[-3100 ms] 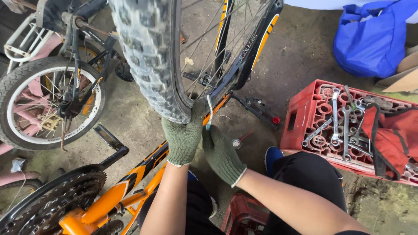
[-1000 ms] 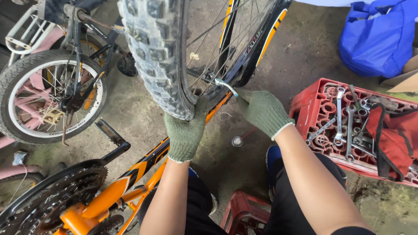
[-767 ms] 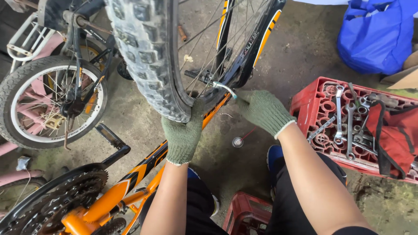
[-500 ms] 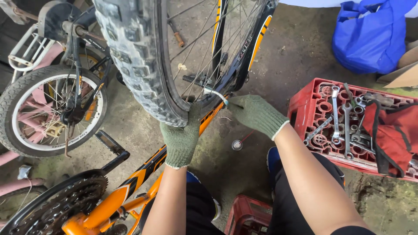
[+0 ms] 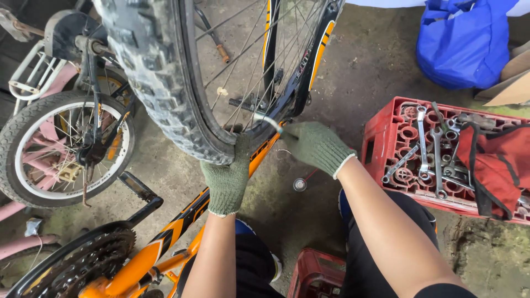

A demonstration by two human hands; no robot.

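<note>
A knobbly bicycle tyre point(image 5: 160, 88) on a spoked wheel rim point(image 5: 201, 105) belongs to an upturned orange and black bicycle point(image 5: 165, 243). My left hand point(image 5: 227, 179), in a green knit glove, grips the tyre and rim from below. My right hand point(image 5: 316, 146), also gloved, is closed on a thin metal tool point(image 5: 269, 122) whose tip sits at the rim's inner edge beside the spokes.
A red plastic crate point(image 5: 386, 143) at the right holds several spanners point(image 5: 428, 149) and a red bag point(image 5: 491, 165). A blue bag point(image 5: 469, 44) lies behind it. A small pink bicycle point(image 5: 61, 149) stands at the left. A small round metal part point(image 5: 300, 185) lies on the concrete floor. Another red crate point(image 5: 317, 273) sits under me.
My right hand has moved off the tyre's lower edge to the right and now holds the metal tool against the rim. The wheel has shifted slightly in view. My left hand keeps its grip.
</note>
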